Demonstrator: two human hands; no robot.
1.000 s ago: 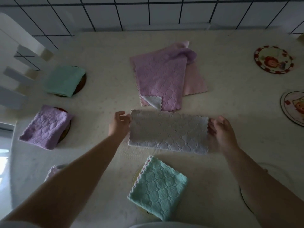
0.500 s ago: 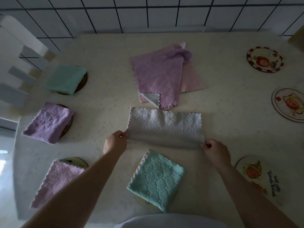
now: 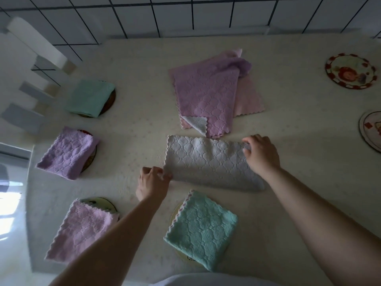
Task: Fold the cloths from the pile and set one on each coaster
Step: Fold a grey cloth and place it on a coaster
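Cream table [image 3: 299,166] with cloths, against a white tiled wall [image 3: 185,13]

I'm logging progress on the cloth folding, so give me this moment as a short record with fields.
being folded: white cloth, flat on table
left hand: pinches its near left corner
right hand: grips its far right corner
pile: purple cloth on top, pink and white below
covered coasters: four
bare coasters: two in view, at right

arms [image 3: 321,213]: bare, no sleeves | torso: pale garment [image 3: 206,280] (bottom edge only)
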